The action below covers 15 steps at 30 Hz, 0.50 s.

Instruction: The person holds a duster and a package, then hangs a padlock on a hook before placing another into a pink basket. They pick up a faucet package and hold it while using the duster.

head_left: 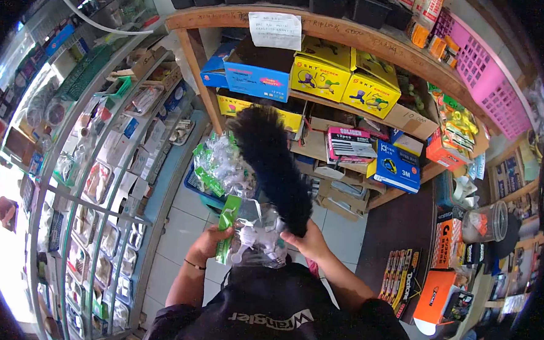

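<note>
A clear plastic packet (257, 240) with a green header card and white plastic fittings inside is held in front of my chest. My left hand (210, 242) grips it by the green card side, fingers closed. At the packet's other side, my right hand (308, 241) is closed around the lower end of a dark fluffy duster (272, 164), its thumb against the packet. The duster slants up and left towards the shelves; its handle is hidden. Just beyond the packet, similar green-and-white packets (223, 164) are heaped in a blue basket (192, 181).
Wooden shelves (347, 26) ahead hold a blue box (258, 81), yellow boxes (321, 74) and a blue 3M box (397, 166). A glass display case (92, 203) stands left. On the right are a dark tabletop (392, 232), orange boxes (434, 295) and a pink basket (474, 70).
</note>
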Each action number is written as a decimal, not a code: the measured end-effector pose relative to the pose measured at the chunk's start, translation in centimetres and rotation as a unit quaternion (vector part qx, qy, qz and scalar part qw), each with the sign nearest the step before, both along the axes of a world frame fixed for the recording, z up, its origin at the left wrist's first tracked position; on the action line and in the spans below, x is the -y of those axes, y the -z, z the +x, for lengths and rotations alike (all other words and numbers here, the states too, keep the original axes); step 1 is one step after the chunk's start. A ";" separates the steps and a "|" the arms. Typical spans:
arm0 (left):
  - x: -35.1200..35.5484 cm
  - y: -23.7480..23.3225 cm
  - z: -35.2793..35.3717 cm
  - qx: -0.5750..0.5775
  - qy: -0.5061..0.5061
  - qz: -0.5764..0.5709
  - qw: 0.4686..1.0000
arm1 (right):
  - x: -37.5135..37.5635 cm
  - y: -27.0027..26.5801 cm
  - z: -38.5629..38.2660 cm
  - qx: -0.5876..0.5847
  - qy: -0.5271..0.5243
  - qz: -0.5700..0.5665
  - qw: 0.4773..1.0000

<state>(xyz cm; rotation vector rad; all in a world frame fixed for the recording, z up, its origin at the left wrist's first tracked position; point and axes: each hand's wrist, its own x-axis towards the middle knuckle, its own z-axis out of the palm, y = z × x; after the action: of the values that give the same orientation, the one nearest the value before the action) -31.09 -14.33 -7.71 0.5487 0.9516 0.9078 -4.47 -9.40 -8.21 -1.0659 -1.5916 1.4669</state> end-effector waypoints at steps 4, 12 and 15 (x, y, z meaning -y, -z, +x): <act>0.2 -0.6 0.0 -0.010 0.000 -0.021 1.000 | 0.8 -1.6 -0.4 -0.129 0.012 -0.149 0.980; -0.6 -1.8 2.8 0.070 0.012 -0.055 0.996 | 1.8 -2.9 0.5 -0.136 0.109 -0.189 0.966; -1.6 -2.8 4.3 0.079 0.070 -0.035 0.994 | 1.7 -2.5 1.4 -0.167 0.158 -0.189 0.955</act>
<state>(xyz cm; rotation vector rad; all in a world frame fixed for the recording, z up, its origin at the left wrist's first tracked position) -26.75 -12.70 -4.95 0.4713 0.7887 0.7779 -3.02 -11.08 -5.70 -1.1444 -0.8788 1.6566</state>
